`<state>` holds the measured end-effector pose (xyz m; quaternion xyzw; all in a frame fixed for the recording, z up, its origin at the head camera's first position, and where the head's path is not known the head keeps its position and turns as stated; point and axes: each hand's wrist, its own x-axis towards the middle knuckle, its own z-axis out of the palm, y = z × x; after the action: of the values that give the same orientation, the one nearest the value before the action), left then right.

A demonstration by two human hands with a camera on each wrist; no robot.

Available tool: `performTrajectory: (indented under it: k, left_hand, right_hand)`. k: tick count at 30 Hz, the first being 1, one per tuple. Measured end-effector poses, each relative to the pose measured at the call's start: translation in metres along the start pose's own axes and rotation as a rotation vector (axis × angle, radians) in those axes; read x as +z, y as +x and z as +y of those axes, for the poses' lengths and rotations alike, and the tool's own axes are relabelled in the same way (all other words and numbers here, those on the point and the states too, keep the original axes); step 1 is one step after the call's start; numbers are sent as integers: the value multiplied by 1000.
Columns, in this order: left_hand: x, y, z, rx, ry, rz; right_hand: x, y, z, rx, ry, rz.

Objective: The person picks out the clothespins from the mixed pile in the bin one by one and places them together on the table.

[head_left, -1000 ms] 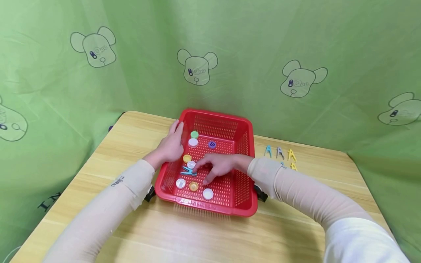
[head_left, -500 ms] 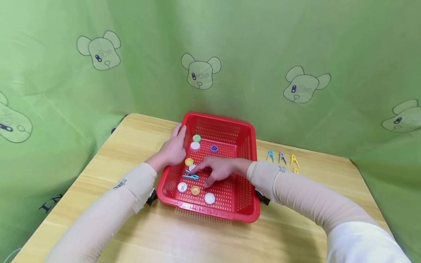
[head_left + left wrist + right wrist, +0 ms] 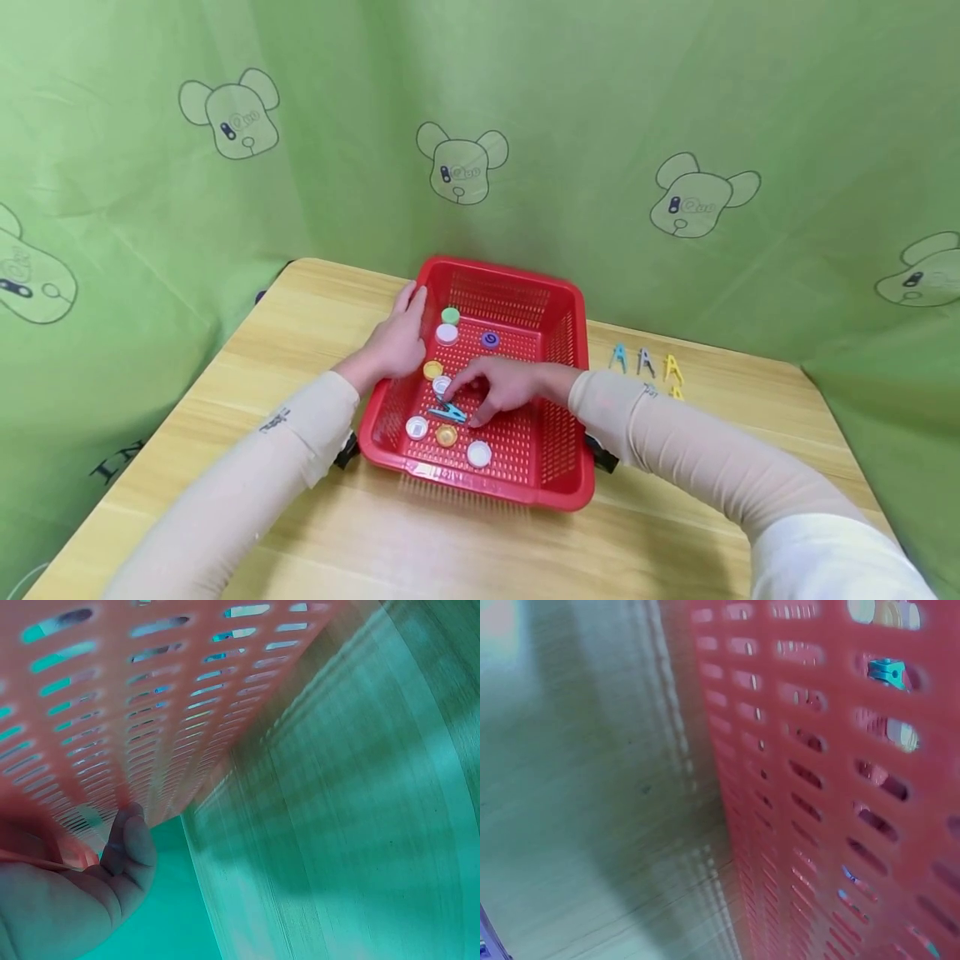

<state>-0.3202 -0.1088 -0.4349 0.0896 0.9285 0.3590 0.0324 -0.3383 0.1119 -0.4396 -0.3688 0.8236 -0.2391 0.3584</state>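
Note:
In the head view my left hand holds the left side of the red basket, its fingers at the rim. The left wrist view shows that hand bent over the rim, against the slotted wall. My right hand reaches into the basket over the right wall. Its index finger and thumb pinch a blue clothespin lying low over the basket floor. Close by lie a white bottle cap and a yellow cap. Through the slots in the right wrist view, part of the clothespin shows.
Other caps lie in the basket: green, purple, amber and several white ones, one at the front. Right of the basket, blue, grey and yellow clothespins lie on the wooden table. A green curtain hangs behind.
The blue clothespin has turned and slid a little right and toward the front, between the right index finger and thumb. The left hand has stayed on the basket rim.

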Motion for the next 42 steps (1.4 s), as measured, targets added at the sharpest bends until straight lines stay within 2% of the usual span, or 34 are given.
performTrajectory:
  k: [7, 12, 18, 25, 34, 42]
  left_hand:
    - [-1, 1, 1, 8, 4, 7]
    - [0, 0, 3, 5, -9, -2]
    - [0, 0, 4, 8, 23, -5]
    - [0, -2, 3, 1, -1, -11]
    - [1, -1, 1, -2, 15, -11]
    - [-1, -1, 1, 11, 41, -4]
  right_hand:
    - [0, 4, 3, -44, -45, 59]
    - [1, 4, 5, -24, -56, 47]
    - [3, 5, 8, -12, -80, 49]
    - [5, 7, 6, -29, -146, 33]
    - [7, 10, 5, -87, -128, 20]
    - [8, 15, 7, -98, -179, 28]
